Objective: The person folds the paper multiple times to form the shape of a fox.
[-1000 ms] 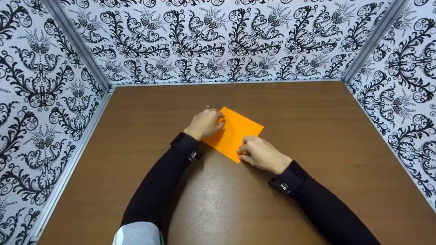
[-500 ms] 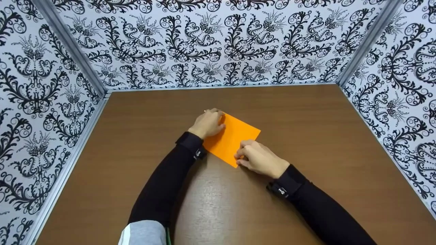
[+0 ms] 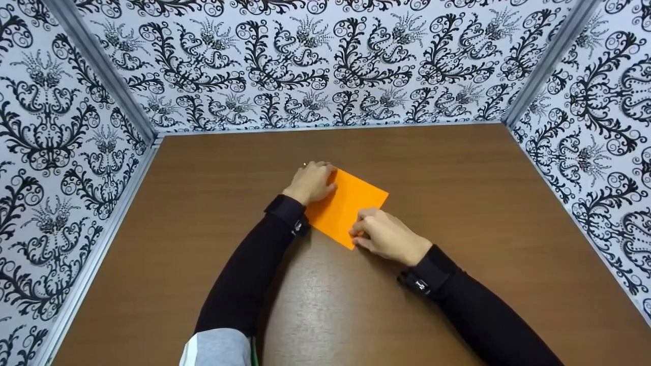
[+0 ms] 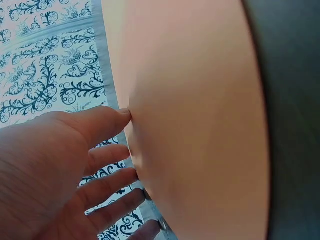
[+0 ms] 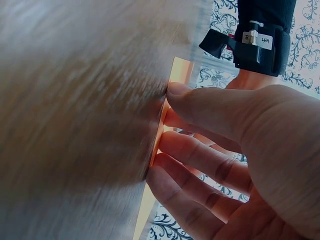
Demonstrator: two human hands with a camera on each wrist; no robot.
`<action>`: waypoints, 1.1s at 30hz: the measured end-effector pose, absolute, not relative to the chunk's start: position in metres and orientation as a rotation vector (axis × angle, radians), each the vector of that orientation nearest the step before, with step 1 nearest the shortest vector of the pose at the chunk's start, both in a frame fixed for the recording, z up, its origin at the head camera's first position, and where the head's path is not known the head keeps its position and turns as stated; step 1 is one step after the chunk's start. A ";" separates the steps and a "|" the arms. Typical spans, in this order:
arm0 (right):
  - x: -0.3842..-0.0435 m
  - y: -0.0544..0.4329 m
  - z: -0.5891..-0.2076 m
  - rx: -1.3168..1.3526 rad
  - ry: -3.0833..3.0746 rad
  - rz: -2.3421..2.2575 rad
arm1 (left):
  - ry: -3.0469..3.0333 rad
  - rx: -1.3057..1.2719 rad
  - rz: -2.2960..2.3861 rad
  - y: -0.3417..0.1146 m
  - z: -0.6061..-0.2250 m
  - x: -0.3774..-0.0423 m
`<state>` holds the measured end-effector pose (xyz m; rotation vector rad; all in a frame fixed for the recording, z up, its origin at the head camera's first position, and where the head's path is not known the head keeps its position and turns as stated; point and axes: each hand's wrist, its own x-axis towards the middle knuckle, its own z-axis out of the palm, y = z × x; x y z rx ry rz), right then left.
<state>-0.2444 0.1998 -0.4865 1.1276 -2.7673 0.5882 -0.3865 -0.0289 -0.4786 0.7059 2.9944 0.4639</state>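
Observation:
A square sheet of orange paper (image 3: 348, 203) lies on the brown table, turned so that one corner points toward me. My left hand (image 3: 310, 183) rests on its far left side with fingers spread. In the left wrist view, the thumb (image 4: 107, 122) and fingertips touch the sheet's surface (image 4: 200, 125). Over the near right edge, my right hand (image 3: 384, 231) has its thumb and loosely bent fingers against the paper. From the right wrist, the fingertips (image 5: 162, 180) and thumb press along a thin strip of the paper (image 5: 181, 70), seen almost edge-on.
The wooden table (image 3: 213, 168) extends around the sheet on all sides. Patterned black-and-white walls (image 3: 305, 61) with grey metal corner posts (image 3: 101, 71) enclose the back and both sides. Dark sleeves (image 3: 249, 269) cover the forearms, with a strapped device (image 5: 260, 50) on the left wrist.
The head view has shifted slightly. My left hand has slid a little toward the sheet's far corner. The right hand stays at the near right edge, and the sheet stays flat.

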 end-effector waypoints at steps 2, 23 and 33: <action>-0.244 0.200 -0.486 1.129 -2.767 0.589 | 2.999 0.711 0.454 -0.030 -0.479 -0.387; -0.243 0.199 -0.488 1.121 -2.767 0.578 | 2.985 0.877 0.751 -0.036 -0.475 -0.382; -0.246 0.200 -0.487 1.131 -2.763 0.567 | 2.994 0.952 0.925 -0.037 -0.468 -0.378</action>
